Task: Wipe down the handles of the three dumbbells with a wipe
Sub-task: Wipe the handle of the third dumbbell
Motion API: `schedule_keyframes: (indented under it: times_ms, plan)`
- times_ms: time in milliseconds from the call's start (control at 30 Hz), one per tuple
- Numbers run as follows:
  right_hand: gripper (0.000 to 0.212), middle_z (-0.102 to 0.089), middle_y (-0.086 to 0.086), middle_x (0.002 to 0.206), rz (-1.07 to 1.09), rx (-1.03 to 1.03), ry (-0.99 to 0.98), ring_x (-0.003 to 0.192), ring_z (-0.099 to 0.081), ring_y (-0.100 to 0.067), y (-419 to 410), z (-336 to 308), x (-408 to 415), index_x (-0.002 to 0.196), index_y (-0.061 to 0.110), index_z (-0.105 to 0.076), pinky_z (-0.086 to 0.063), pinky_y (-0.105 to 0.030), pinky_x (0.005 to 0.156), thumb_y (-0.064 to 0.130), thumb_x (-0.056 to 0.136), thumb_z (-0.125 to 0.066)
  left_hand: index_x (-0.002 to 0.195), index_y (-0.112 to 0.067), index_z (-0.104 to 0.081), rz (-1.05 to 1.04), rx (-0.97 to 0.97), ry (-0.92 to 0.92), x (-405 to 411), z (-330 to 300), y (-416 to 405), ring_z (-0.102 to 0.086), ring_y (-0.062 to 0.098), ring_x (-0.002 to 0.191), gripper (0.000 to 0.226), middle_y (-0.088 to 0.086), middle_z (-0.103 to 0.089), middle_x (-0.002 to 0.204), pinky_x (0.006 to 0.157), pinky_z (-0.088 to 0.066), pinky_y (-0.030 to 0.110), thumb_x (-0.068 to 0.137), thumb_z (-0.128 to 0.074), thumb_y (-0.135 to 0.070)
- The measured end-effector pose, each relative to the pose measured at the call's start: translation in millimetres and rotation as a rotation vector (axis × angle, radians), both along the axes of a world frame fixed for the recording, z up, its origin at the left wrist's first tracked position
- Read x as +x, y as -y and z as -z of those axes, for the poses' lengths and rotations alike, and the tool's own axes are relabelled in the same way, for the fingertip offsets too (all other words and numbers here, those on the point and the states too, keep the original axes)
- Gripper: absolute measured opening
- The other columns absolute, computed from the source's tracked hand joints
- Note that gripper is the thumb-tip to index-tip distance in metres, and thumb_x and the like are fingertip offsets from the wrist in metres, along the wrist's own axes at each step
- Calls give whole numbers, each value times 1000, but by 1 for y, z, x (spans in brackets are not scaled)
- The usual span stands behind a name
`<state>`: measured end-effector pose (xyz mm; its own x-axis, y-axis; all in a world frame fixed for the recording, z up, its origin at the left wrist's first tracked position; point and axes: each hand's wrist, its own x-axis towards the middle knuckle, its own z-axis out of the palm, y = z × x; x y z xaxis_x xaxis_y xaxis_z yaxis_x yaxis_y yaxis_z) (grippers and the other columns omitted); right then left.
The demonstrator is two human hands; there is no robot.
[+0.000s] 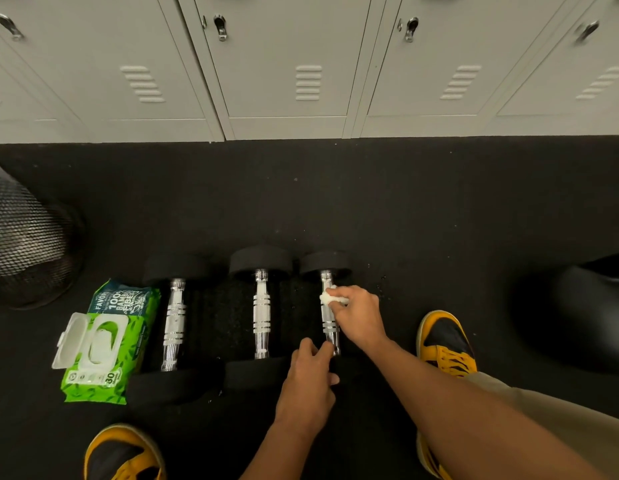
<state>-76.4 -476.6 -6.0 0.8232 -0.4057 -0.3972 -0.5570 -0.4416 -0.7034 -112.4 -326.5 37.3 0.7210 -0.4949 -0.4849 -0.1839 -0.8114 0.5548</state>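
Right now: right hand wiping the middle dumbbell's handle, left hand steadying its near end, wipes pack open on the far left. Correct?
Not quite. The head view shows the right hand pressing the wipe on the rightmost dumbbell, not the middle dumbbell. The left hand at its near end and the open wipes pack are right.

Black speckled rubber floor (405,209), small pale crumbs scattered across it. Three dumbbells lie on it side by side, handles running away from the camera: left dumbbell (174,323), middle dumbbell (261,315), right dumbbell (327,318), chrome handles, black heads. Green wipes pack (107,344) lies flat just left of the left dumbbell, flip lid open. Black mesh bin (27,244) stands at far left. Dark rounded object (585,313) at right edge, can't tell what. Two yellow-black shoes planted on the floor: left shoe (124,453), right shoe (444,344). Grey lockers (287,81) stand along the far edge.
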Motion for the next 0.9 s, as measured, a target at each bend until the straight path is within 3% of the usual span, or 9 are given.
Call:
schedule_keyframes:
  times_ms: [100,333,533,667,767,900]
  plan:
    - [30,-61,1,122,-3,8,-19,95,-58,-3,0,1,-8,119,17,-70,-45,-5,73,9,90,-66,121,-30,-46,-24,4,8,-2,-1,2,-41,3,104,34,-8,-35,115,80,-44,19,93,-60,-16]
    - [26,-62,6,116,-10,59,-98,101,-57,-3,4,-1,-24,110,17,-74,-38,-3,75,8,86,-70,125,-30,-45,-49,14,1,-4,-1,5,-40,3,105,40,-9,-34,117,80,-45,19,92,-61,-15]
    - [23,-63,7,109,-50,160,-232,101,-58,-6,8,-4,-38,98,18,-76,-43,-13,79,7,78,-76,127,-31,-45,-51,4,-6,-3,0,5,-40,4,104,42,-9,-34,115,79,-42,17,92,-60,-15]
    - [10,-65,5,101,-117,225,-299,96,-60,-6,14,-6,-43,86,17,-74,-48,-24,86,10,79,-74,123,-31,-46,-63,19,-5,-3,-2,7,-40,4,102,36,-9,-34,112,80,-45,19,92,-60,-18]
    - [9,-68,3,100,-68,272,-326,94,-61,-7,16,-5,-46,86,13,-75,-45,-22,77,8,80,-71,123,-31,-45,-50,28,0,-3,-2,9,-41,5,102,36,-8,-35,113,80,-45,20,93,-61,-20]
    - [14,-71,2,98,29,375,-361,97,-64,-11,21,-2,-44,87,18,-75,-51,-30,86,7,80,-70,124,-31,-45,-38,31,1,-2,-2,9,-40,6,103,36,-8,-35,114,81,-44,20,93,-61,-19]
